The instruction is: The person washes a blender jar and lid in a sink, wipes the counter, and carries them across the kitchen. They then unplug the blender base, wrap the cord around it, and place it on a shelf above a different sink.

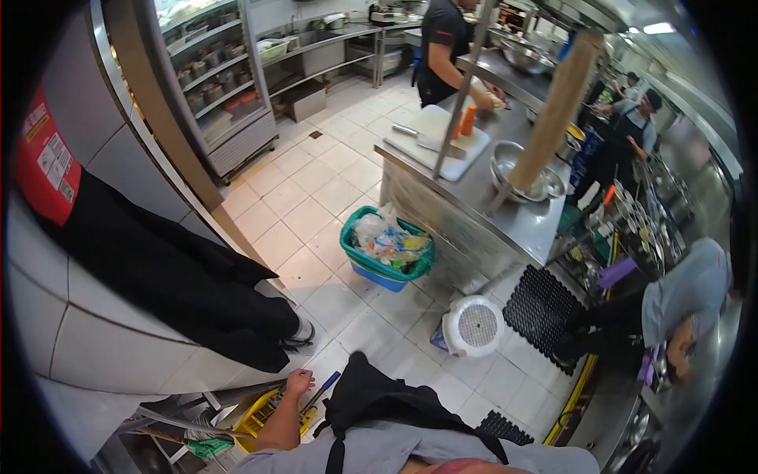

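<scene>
My left hand (298, 382) hangs low in front of me, its fingers loosely bent and apart, with nothing seen in it. Just below it is a yellow mop bucket (259, 414). A blue handle (330, 381) rises close beside the hand, apart from the fingers. My right hand does not show. My black apron (379, 399) hangs down at the bottom of the view.
A lined bin (387, 243) full of plastic waste stands by the steel counter (517, 229). Nearby are a white round-topped container (474, 325) and a black floor mat (541, 304). A co-worker (685, 296) bends at right; another (442, 51) works behind the cutting board (433, 126).
</scene>
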The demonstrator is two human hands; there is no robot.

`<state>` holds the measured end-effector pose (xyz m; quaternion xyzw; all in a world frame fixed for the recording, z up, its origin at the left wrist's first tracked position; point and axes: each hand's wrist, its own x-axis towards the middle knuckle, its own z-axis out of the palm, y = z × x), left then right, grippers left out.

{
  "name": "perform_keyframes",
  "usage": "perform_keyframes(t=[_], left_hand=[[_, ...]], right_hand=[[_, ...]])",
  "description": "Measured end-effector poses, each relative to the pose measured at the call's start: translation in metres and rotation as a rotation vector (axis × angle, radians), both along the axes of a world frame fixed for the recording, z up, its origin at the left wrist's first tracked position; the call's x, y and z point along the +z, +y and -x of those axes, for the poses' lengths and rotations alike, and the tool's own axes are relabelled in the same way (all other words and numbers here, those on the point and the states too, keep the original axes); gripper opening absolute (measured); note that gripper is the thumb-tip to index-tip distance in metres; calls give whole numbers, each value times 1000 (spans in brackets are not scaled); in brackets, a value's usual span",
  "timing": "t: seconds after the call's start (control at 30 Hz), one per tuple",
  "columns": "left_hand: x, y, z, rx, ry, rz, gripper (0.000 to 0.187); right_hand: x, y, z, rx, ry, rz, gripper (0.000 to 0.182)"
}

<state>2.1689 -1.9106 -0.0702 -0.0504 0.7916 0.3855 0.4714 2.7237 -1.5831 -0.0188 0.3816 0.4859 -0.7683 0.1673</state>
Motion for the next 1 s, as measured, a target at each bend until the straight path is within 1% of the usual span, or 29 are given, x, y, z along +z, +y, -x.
perform_keyframes(t=[0.1, 0.2, 0.27, 0.33, 0.4, 0.43, 0.47, 0.53, 0.6, 0.67, 0.7, 0.73, 0.77, 0.8, 0.83, 0.87, 0.9, 0.93, 0.97, 1.0], left_hand=[[-9, 32, 33, 53, -14, -24, 26], [-12, 68, 80, 118, -54, -52, 25], [-10, 98, 111, 21, -22, -81, 24], [4, 138, 145, -17, -18, -108, 23], [-3, 176, 184, -46, -17, -137, 26], [-7, 193, 203, -70, 15, -183, 28], [-5, 211, 221, -47, 14, -244, 27], [11, 254, 264, -38, 3, -332, 25], [29, 297, 310, -197, 143, -266, 22], [23, 336, 355, -134, 129, -468, 20], [15, 354, 384, -170, 110, -500, 21], [49, 380, 400, -220, 117, -400, 23], [70, 404, 414, -236, 154, -419, 26], [57, 418, 440, -279, 207, -401, 29], [86, 438, 442, -231, 155, -351, 30], [97, 454, 453, -282, 154, -315, 31], [101, 462, 469, -328, 158, -281, 32], [110, 467, 482, -370, 157, -239, 33], [115, 480, 498, -410, 170, -219, 34], [114, 493, 517, -433, 163, -220, 34]], right_hand=[[8, 55, 45, 2, 58, 78, 34], [18, 95, 107, -6, 127, 168, 34], [26, 118, 149, -11, 171, 239, 33], [28, 149, 203, -20, 240, 295, 33], [32, 173, 250, -47, 306, 357, 33], [36, 181, 267, -69, 330, 393, 33], [37, 186, 281, -94, 349, 435, 32], [39, 177, 311, -171, 395, 540, 32], [45, 143, 318, -304, 417, 666, 32], [62, 96, 307, -485, 407, 799, 31], [73, 70, 302, -588, 399, 864, 31], [87, 94, 326, -722, 275, 870, 30], [42, 108, 333, -718, 113, 901, 34], [100, 147, 401, -645, -48, 772, 37], [93, 168, 422, -626, 13, 872, 42], [88, 191, 448, -500, 180, 728, 52], [104, 219, 482, -397, 264, 690, 62], [137, 253, 523, -126, 466, 277, 65], [159, 282, 560, -198, 346, 537, 69], [153, 305, 587, -222, 349, 534, 69]])
